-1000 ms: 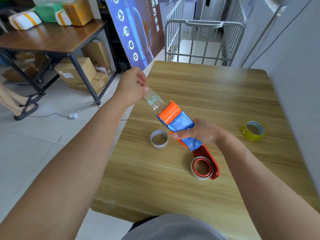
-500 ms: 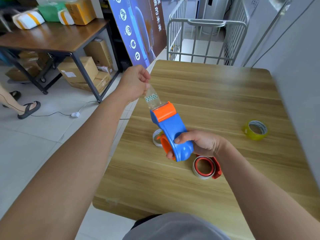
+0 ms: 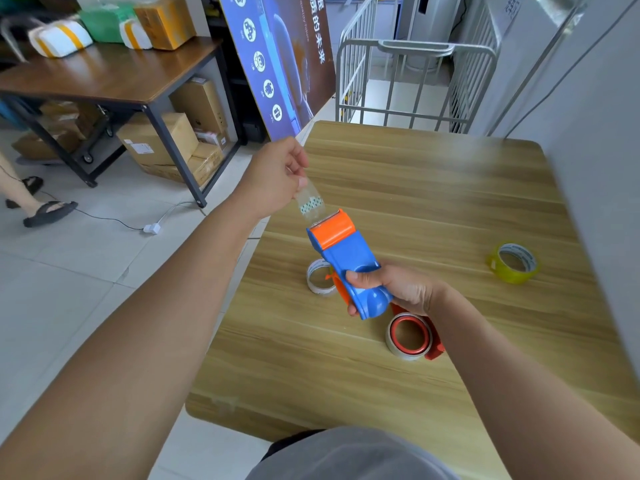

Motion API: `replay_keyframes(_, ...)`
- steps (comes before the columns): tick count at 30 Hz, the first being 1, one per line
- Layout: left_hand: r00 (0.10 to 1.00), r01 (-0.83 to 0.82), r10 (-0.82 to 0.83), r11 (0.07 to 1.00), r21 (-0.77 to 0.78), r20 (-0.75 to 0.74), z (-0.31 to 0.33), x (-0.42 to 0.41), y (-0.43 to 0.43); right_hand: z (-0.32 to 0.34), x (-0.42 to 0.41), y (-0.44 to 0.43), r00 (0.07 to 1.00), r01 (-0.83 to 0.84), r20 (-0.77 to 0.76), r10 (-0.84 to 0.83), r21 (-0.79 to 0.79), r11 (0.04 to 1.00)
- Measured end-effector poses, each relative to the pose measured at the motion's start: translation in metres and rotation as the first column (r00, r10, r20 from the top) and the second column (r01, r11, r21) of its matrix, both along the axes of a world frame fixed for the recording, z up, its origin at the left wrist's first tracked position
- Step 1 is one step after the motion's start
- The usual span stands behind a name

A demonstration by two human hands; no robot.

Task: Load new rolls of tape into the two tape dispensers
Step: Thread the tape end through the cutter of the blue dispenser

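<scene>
My right hand (image 3: 398,287) grips the round end of a blue and orange tape dispenser (image 3: 349,263), held above the wooden table (image 3: 433,188) with its orange mouth pointing away. My left hand (image 3: 273,176) pinches the free end of clear tape (image 3: 310,202), which runs out of that mouth. A red dispenser with a roll of clear tape (image 3: 410,336) lies on the table just below my right hand. A clear tape roll (image 3: 318,275) lies behind the blue dispenser, partly hidden. A yellow tape roll (image 3: 514,262) lies at the right.
A grey wall (image 3: 595,161) borders the table on the right. A metal cart (image 3: 415,81) stands beyond the far edge. A blue poster board (image 3: 277,64) leans at the back left. A dark desk (image 3: 104,77) with parcels and boxes stands left. A person's sandalled foot (image 3: 48,211) is on the floor.
My right hand has turned the blue dispenser so its orange mouth points away. The left hand has kept hold of the tape end, staying roughly in place.
</scene>
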State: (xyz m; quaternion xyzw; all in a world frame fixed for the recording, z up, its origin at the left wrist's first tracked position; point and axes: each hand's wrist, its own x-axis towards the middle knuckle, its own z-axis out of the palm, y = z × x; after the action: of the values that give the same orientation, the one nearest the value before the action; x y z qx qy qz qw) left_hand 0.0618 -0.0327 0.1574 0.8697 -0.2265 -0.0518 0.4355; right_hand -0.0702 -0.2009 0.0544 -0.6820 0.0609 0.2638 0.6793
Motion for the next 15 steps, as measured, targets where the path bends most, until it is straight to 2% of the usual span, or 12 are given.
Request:
replay_keyframes(5, 0.986, 0.119, -0.126, 0.991, 0.069, 0.112, 0.007, -0.013, -0.015, 0.004, 0.010, -0.001, 1.000, 0.020, -0.015, -0.020, -0.014, 1.000)
replay_keyframes(12, 0.992, 0.092, -0.094, 0.996, 0.020, 0.082, 0.010, -0.001, -0.017, 0.010, 0.011, -0.005, 1.000, -0.014, -0.021, 0.011, -0.111, 0.994)
replay_keyframes(15, 0.987, 0.139, -0.140, 0.990, 0.025, 0.084, 0.012, -0.006, -0.029, 0.012, 0.015, -0.004, 0.999, 0.022, -0.035, -0.024, -0.055, 0.998)
